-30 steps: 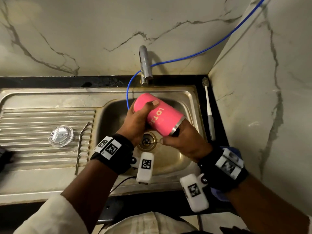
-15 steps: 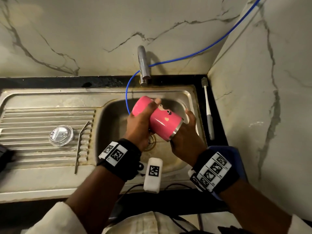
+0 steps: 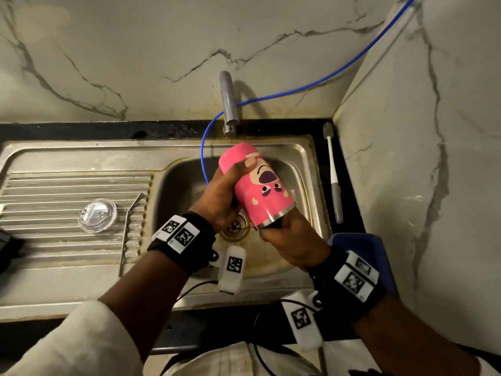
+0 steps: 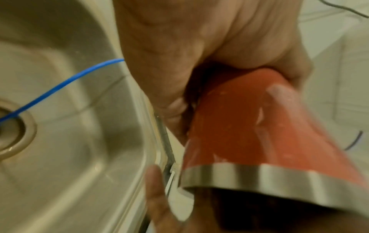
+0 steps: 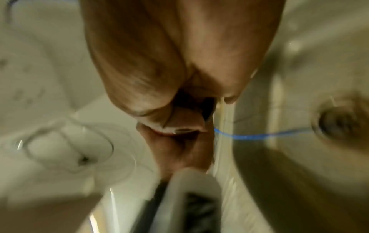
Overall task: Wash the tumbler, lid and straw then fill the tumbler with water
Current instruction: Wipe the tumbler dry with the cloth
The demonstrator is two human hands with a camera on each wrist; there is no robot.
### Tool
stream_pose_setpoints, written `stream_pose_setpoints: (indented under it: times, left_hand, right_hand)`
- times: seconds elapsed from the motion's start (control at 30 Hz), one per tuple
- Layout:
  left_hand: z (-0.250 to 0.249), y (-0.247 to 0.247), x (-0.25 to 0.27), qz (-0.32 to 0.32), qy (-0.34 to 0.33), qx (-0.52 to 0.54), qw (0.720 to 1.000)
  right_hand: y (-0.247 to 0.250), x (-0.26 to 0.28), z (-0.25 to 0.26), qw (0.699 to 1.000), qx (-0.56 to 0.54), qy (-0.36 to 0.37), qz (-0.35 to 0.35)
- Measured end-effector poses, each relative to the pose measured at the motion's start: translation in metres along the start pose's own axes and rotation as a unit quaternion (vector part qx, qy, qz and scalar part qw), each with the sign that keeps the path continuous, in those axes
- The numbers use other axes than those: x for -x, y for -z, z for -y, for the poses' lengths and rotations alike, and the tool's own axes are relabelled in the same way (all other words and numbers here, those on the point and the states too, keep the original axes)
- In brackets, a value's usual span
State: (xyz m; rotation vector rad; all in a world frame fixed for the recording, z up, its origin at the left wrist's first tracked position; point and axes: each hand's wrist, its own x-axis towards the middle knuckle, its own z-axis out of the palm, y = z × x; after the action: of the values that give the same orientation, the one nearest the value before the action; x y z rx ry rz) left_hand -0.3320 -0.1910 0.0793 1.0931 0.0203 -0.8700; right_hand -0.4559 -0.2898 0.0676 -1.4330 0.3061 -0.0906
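On the ribbed draining board at the left lie the clear lid (image 3: 97, 216) and, just beside it toward the basin, the bent metal straw (image 3: 130, 234), both flat and untouched. The lid looks light and thin, best lifted by its rim; the straw is stiff and narrow, so a pinch near its middle should serve.

Over the sink (image 3: 309, 158) the left hand (image 3: 219, 196) has its fingers wrapped round the closed end of the pink tumbler (image 3: 260, 191), thumb across the top. The tumbler is tilted, bottom up toward the tap (image 3: 229, 104), steel-rimmed mouth down toward the drain. It looks rigid and smooth-coated, probably slippery when wet, so a full wrap round the body is safer than fingertips.

The right hand (image 3: 292, 240) is at the mouth; its fingers are hidden there, apparently inside, so whether they clasp the rim cannot be told. A brush (image 3: 333, 172) lies on the tabletop right of the sink.
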Motion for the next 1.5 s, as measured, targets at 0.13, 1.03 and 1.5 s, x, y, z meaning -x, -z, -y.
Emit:
stream_pose_setpoints:
  times: [0.13, 1.03, 1.5]
  left_hand:
    - [0.005, -0.007, 0.006, -0.113, 0.013, -0.038, 0.993]
    - [0.0, 0.003, -0.018, -0.219, 0.051, 0.078, 0.971]
    - [-0.019, 0.007, -0.018, -0.073, 0.002, 0.026, 0.997]
  right_hand:
    - [0.036, -0.02, -0.036, 0.792, 0.531, 0.301, -0.01]
    - [-0.012, -0.041, -0.029, 0.827, 0.528, 0.194, 0.008]
    - [-0.011, -0.047, 0.013, 0.988, 0.128, 0.06, -0.057]
